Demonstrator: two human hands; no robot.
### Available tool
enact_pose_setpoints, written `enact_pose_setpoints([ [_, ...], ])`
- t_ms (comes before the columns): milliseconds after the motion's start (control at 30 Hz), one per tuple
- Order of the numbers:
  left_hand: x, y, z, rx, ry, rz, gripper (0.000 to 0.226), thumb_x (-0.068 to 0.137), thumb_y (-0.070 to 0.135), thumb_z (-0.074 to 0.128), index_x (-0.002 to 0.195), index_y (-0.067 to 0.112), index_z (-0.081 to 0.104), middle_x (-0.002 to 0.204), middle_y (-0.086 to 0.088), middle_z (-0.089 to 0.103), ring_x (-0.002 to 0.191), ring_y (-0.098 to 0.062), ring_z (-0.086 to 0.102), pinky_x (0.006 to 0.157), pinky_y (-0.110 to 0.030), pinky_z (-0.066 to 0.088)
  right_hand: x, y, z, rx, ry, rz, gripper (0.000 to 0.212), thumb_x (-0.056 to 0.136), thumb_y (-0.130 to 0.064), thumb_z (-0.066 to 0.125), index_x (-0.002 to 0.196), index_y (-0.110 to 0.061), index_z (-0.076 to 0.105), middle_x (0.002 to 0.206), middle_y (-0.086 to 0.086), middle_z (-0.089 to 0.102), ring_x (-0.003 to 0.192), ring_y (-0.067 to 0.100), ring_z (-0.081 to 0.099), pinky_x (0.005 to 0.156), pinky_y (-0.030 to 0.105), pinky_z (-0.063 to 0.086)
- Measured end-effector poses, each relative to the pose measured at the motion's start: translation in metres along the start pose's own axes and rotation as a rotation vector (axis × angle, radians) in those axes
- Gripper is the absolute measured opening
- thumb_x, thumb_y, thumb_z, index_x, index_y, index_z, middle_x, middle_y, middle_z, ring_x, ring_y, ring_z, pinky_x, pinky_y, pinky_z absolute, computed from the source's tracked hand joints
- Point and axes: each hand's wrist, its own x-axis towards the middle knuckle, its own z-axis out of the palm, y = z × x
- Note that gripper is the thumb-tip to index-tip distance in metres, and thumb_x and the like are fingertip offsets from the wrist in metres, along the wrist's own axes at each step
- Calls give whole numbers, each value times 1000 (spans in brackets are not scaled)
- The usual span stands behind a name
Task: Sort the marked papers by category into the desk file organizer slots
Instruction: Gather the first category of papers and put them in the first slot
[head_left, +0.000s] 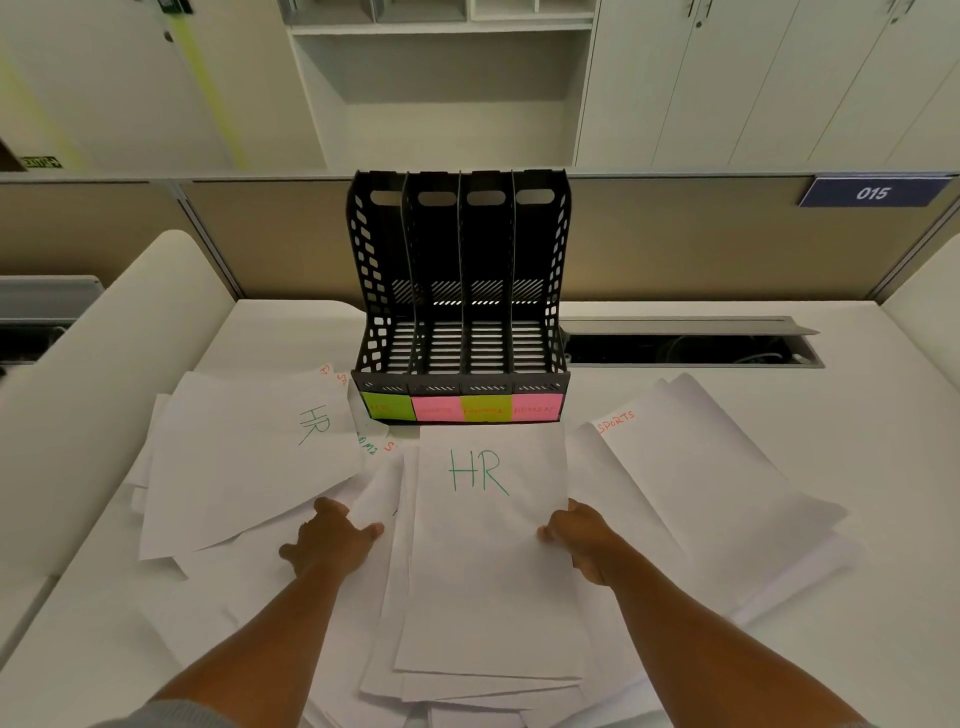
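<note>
A black file organizer (459, 291) with four slots stands at the back middle of the desk; green, pink, yellow and pink labels run along its front. White papers lie spread in front of it. The middle sheet marked HR (488, 551) is on top of a stack. My right hand (576, 535) grips this sheet's right edge. My left hand (332, 540) rests with fingers spread on loose papers just left of the sheet. Another sheet marked HR (249, 457) lies to the left, and a sheet marked SPORTS (691, 467) to the right.
A white desk (883, 649) carries everything. An open cable tray (691, 345) runs behind the organizer on the right. A beige partition (675, 239) with a blue 015 sign (872, 193) closes the back. White cabinets stand beyond.
</note>
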Motion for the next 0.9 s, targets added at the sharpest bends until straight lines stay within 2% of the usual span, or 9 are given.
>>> enact_pose_setpoints([
  [133, -4, 2, 1, -317, -109, 184, 37, 91, 42, 57, 116, 15, 63, 105, -6, 68, 95, -25, 61, 78, -33, 47, 1, -1, 6, 44, -17, 23, 26, 86, -2, 57, 112, -6, 54, 105, 12, 61, 94, 29, 58, 78, 35, 46],
  [233, -6, 2, -4, -499, -90, 293, 26, 96, 36, 52, 115, 22, 63, 104, -3, 69, 98, -24, 63, 87, -36, 51, 1, -3, 11, 111, -42, 30, 33, 85, 1, 59, 117, -4, 56, 117, 19, 60, 106, 37, 58, 94, 46, 49],
  [333, -3, 2, -13, -733, -150, 317, 32, 99, 31, 51, 126, 18, 60, 111, -1, 67, 108, -25, 61, 90, -33, 47, 2, -6, 16, 192, -100, 24, 34, 84, 3, 62, 117, -6, 56, 113, 18, 62, 102, 37, 60, 91, 48, 51],
  [500, -1, 7, -31, -1003, -273, 194, 32, 99, 34, 51, 124, 18, 62, 114, 1, 68, 109, -21, 60, 99, -35, 42, 3, -14, 25, 293, -237, -27, 42, 77, -2, 74, 115, -9, 59, 109, 12, 69, 99, 33, 65, 85, 45, 54],
  [567, -4, 9, -34, -1040, -401, 187, 26, 99, 34, 51, 114, 20, 68, 108, -1, 73, 102, -22, 67, 90, -35, 50, 3, -17, 29, 289, -246, -50, 44, 72, -6, 80, 112, -8, 63, 106, 12, 71, 99, 33, 66, 90, 47, 53],
  [633, -6, 11, -33, -1054, -467, 193, 26, 98, 29, 52, 113, 16, 70, 106, -6, 75, 98, -27, 70, 79, -34, 55, 3, -19, 32, 278, -228, -76, 43, 68, -7, 83, 108, -7, 66, 98, 10, 74, 94, 31, 69, 84, 43, 56],
  [700, -7, 14, -31, -1036, -370, 180, 22, 95, 26, 58, 109, 14, 70, 101, -8, 75, 87, -26, 72, 69, -28, 54, 1, -20, 33, 276, -222, -91, 41, 68, -6, 83, 106, -9, 66, 94, 9, 75, 90, 29, 69, 70, 35, 57],
  [800, -1, 13, -29, -863, -6, 155, 25, 87, 26, 70, 107, 13, 64, 99, -8, 70, 78, -20, 63, 64, -27, 48, -2, -21, 27, 236, -202, -96, 44, 69, -8, 83, 107, -11, 62, 99, 8, 71, 90, 27, 67, 64, 33, 54],
  [900, 8, 6, -31, -497, 180, 211, 35, 81, 18, 76, 111, 19, 58, 109, -6, 63, 94, -23, 60, 73, -30, 51, -1, -18, 23, 126, -134, -90, 50, 70, -10, 83, 113, -9, 58, 107, 12, 67, 97, 31, 64, 80, 42, 56],
])
